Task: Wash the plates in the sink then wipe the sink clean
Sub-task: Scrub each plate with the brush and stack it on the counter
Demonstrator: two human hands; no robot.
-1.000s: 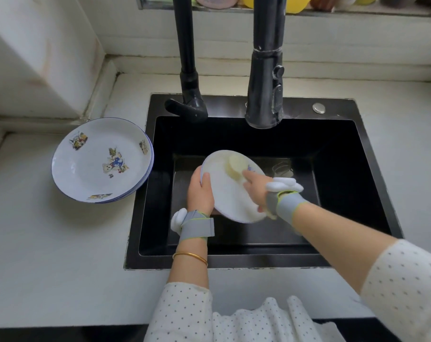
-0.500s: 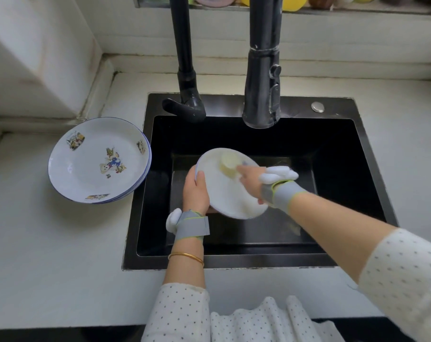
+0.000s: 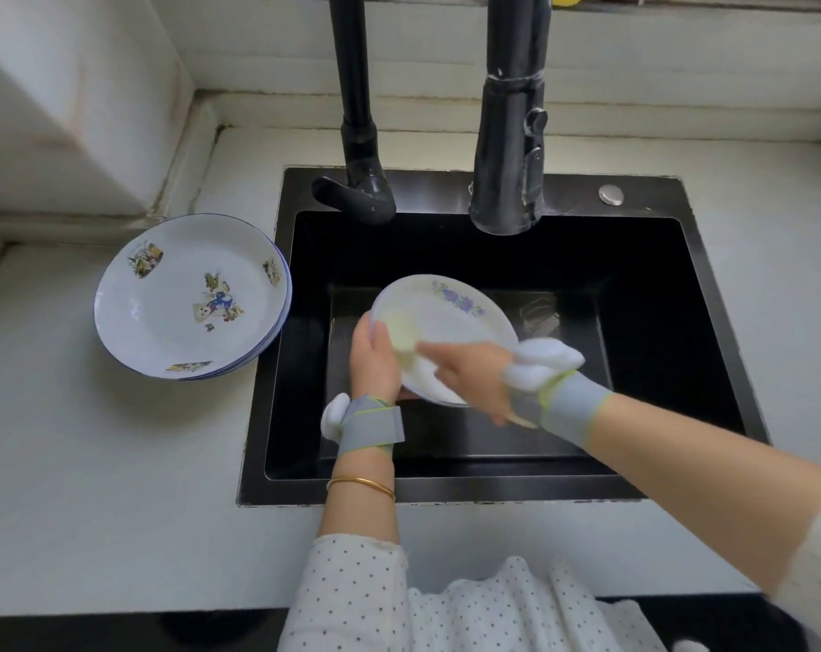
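One plate (image 3: pixel 460 329) tilted in sink (image 3: pixel 653 265) — left hand (image 3: pixel 375 364) grips left rim; right hand (image 3: pixel 469 369) at one sponge (image 3: pixel 401 335) on its face (blurred, grip untellable). Counter stack (image 3: pixel 178 303) — count unclear.

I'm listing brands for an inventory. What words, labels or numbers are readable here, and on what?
No text is readable.
stacked plates: cartoon decals, too blurred to show any lettering.
held plate: flower print only.
sponge: blurred, no label seen.
faucet: no legible marking.
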